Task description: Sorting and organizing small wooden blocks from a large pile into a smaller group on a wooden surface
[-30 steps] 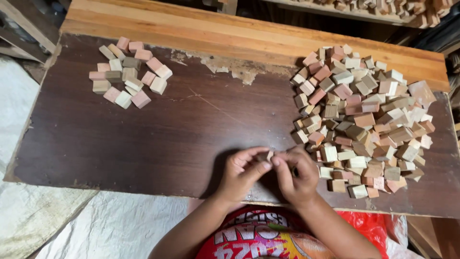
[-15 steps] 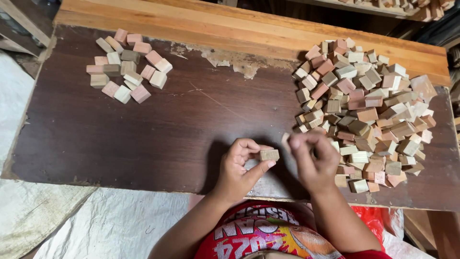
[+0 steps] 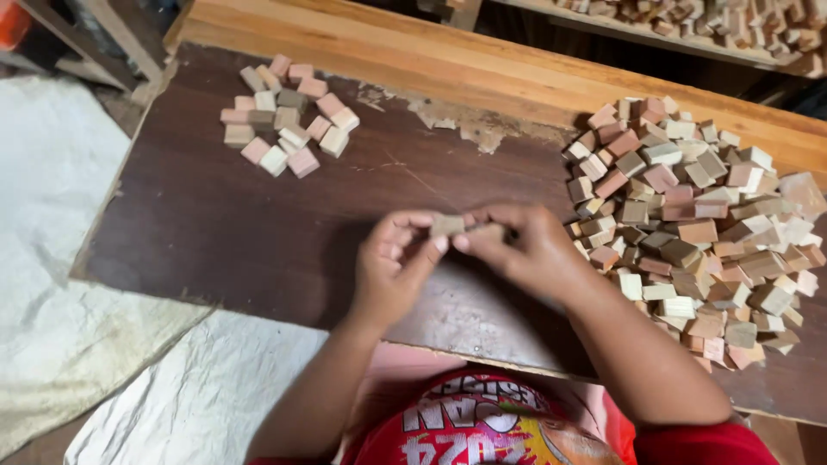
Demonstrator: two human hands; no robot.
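Observation:
My left hand (image 3: 392, 267) pinches a small tan wooden block (image 3: 447, 226) between thumb and fingers, held just above the dark brown board (image 3: 224, 224). My right hand (image 3: 530, 250) meets it from the right, fingertips touching the same block and closed over a second small block (image 3: 488, 231). A large heap of small wooden blocks (image 3: 689, 215) lies right beside my right hand. A smaller flat group of blocks (image 3: 284, 125) sits at the board's far left.
A light wooden plank (image 3: 482, 69) runs along the far edge of the board. More blocks are stacked on a shelf (image 3: 732, 21) behind. White sacking (image 3: 77, 301) covers the floor at left. A red printed bag (image 3: 482, 430) lies on my lap.
Both hands have risen toward the board's middle and come together; the block held by the left hand now touches the right hand's fingertips. The view has tilted and shifted.

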